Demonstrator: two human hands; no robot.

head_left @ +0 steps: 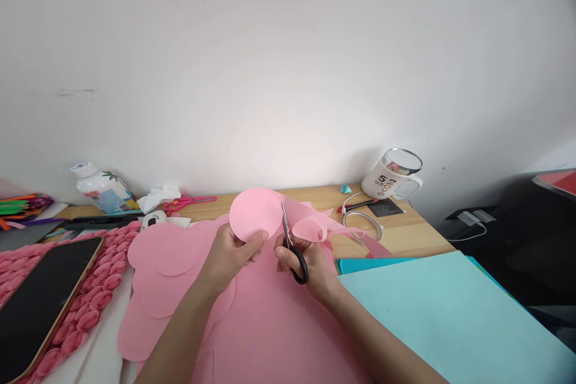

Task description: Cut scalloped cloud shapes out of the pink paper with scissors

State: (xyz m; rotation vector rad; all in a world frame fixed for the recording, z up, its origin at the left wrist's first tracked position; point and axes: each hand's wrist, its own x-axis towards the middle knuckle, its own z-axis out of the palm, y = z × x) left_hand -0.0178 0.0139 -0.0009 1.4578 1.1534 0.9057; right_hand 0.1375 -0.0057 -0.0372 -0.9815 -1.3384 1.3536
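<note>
Between the thumb and fingers of my left hand (pixel 240 252) is a round piece of pink paper (pixel 256 213), held up over the table. My right hand (pixel 308 261) grips a pair of black-handled scissors (pixel 297 264); the blades point upward at the right edge of the pink circle. From that edge a curling pink paper strip (pixel 310 229) hangs over and behind the right hand. Several cut pink circles (pixel 180 246) lie overlapping to the left of my left hand. Under both hands spreads a large pink sheet (pixel 279 324).
Light blue sheets (pixel 450 312) lie at the right. A white mug (pixel 387 177), a coiled cable (pixel 380 231) and a red-and-black pen (pixel 357 206) stand or lie behind. At left are pink scissors (pixel 189 201), a white bottle (pixel 103 189) and a phone (pixel 45 300) on rolled pink flowers (pixel 101 300).
</note>
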